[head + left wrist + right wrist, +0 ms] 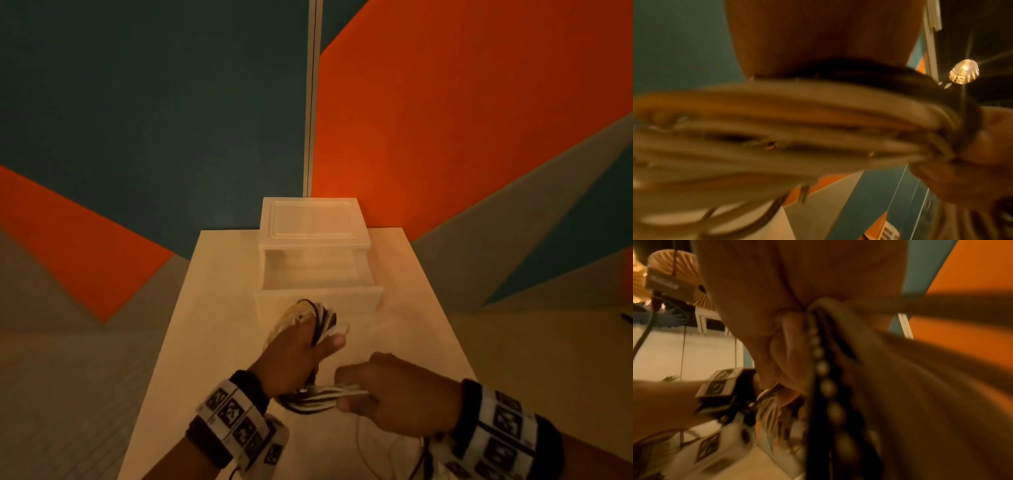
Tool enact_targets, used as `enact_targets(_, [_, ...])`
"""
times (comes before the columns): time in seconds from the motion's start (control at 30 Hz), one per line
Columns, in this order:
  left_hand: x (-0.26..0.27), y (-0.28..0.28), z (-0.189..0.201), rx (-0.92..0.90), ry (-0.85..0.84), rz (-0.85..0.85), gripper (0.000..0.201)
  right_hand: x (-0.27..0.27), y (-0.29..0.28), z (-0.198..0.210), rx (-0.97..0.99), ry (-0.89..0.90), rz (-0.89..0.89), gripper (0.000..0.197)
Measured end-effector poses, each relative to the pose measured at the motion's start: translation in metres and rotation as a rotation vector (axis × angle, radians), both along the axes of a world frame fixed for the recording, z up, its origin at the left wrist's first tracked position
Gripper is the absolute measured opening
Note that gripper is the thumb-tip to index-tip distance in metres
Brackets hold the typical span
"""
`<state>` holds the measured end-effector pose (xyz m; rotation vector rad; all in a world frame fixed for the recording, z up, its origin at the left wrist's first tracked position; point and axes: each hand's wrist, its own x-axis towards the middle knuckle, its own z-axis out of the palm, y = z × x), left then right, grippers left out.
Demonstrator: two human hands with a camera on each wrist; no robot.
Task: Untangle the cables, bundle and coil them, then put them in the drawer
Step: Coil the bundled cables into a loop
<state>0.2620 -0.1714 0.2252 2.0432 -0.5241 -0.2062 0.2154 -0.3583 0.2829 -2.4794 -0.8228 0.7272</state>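
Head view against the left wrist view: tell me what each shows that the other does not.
Only the head view shows the translucent plastic drawer unit with its drawer pulled open on the pale table, and the left hand. Only the left wrist view shows a glowing ceiling lamp. Both show the coil of white and black cables and the right hand gripping it.

Head view looks down from above; both wrist views sit close, sharing the cables [317, 399].

You have a pale table [219, 308] against wall panels [445, 102] of teal, orange and grey, and a lit lamp [964, 72] glows overhead.
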Motion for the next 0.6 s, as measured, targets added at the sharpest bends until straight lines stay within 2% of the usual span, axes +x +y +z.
enact_targets(0.1, [-0.009, 0.0, -0.005, -0.029, 0.067, -0.066, 0.066, 0.014, 0.0, 0.01, 0.046, 0.018, 0.038, 0.02])
enact_targets(0.2, [-0.018, -0.001, 0.009, -0.177, 0.307, -0.111, 0.06, 0.024, 0.002, 0.017, 0.133, 0.052, 0.036, 0.009])
enact_targets(0.3, [-0.022, 0.003, 0.023, -0.283, 0.498, -0.174, 0.059, 0.035, 0.003, 0.023, 0.188, 0.063, 0.03, 0.016])
enact_targets(0.4, [-0.026, 0.01, 0.029, -0.492, 0.666, -0.242, 0.058, 0.045, 0.003, 0.027, 0.259, 0.067, -0.034, 0.014])
enact_targets(0.47, [-0.026, 0.011, 0.028, -0.606, 0.651, -0.328, 0.041, 0.05, 0.004, 0.029, 0.286, 0.031, -0.087, 0.024])
enact_targets(0.53, [-0.024, 0.011, 0.025, -0.665, 0.687, -0.347, 0.01, 0.053, 0.005, 0.029, 0.327, 0.042, -0.133, 0.037])
enact_targets(0.6, [-0.025, 0.013, 0.029, -0.787, 0.768, -0.344, 0.006, 0.057, 0.005, 0.027, 0.382, 0.031, -0.204, 0.045])
